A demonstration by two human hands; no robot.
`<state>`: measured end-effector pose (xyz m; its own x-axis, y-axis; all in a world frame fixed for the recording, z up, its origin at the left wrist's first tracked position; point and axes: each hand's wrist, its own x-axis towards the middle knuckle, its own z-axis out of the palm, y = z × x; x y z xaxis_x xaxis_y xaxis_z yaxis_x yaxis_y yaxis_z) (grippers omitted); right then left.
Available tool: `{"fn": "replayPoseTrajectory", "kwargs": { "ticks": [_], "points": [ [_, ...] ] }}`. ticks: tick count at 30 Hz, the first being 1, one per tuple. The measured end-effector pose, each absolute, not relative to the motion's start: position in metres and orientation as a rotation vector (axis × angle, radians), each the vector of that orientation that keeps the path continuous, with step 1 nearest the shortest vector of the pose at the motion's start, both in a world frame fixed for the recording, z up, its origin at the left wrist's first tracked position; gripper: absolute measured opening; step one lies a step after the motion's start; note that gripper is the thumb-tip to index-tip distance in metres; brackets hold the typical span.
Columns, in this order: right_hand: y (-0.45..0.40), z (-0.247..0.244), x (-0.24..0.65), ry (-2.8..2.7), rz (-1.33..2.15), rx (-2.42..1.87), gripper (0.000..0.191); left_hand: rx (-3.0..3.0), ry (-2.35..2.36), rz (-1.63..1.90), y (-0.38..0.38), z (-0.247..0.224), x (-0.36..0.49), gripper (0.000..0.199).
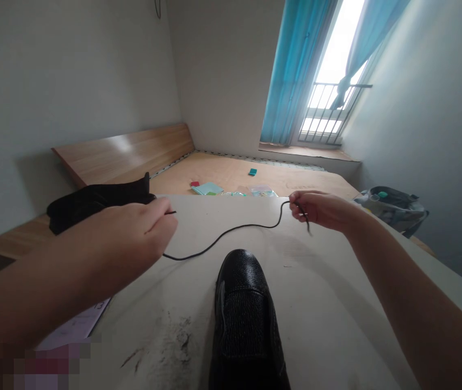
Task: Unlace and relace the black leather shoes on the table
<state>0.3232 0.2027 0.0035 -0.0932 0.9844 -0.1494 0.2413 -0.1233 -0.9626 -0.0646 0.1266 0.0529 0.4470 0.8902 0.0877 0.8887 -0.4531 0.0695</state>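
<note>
A thin black shoelace runs in a loose wave between my two hands, above the white table. My left hand is closed around one end, with a short tip poking out past the fingers. At the other side my right hand pinches the lace near its other end, and a short tail hangs below the fingertips. Between my arms a black leather shoe rests on the table, toe pointing away from me. No lace shows in its visible upper part. Neither hand touches the shoe.
Behind my left hand lies a black cloth-like item. The white table has dark smudges left of the shoe. Beyond it is a bed with small packets and a teal piece. A bag stands at the right.
</note>
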Motion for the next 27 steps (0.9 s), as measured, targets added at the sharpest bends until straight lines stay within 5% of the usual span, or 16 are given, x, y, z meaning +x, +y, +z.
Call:
{"fn": "replayPoseTrajectory", "kwargs": {
  "ticks": [6,15,27],
  "points": [
    [0.185,0.008,0.265,-1.854,1.107,-1.508,0.025,2.549,1.498,0.206,0.118,0.043,-0.041,0.044],
    [0.190,-0.017,0.277,-2.274,0.309,-2.320,0.028,2.489,1.499,-0.088,0.113,0.047,-0.017,0.032],
    [0.196,-0.059,0.240,-2.467,0.016,-1.886,0.027,2.522,1.393,0.123,0.100,0.040,-0.001,0.029]
  ]
}}
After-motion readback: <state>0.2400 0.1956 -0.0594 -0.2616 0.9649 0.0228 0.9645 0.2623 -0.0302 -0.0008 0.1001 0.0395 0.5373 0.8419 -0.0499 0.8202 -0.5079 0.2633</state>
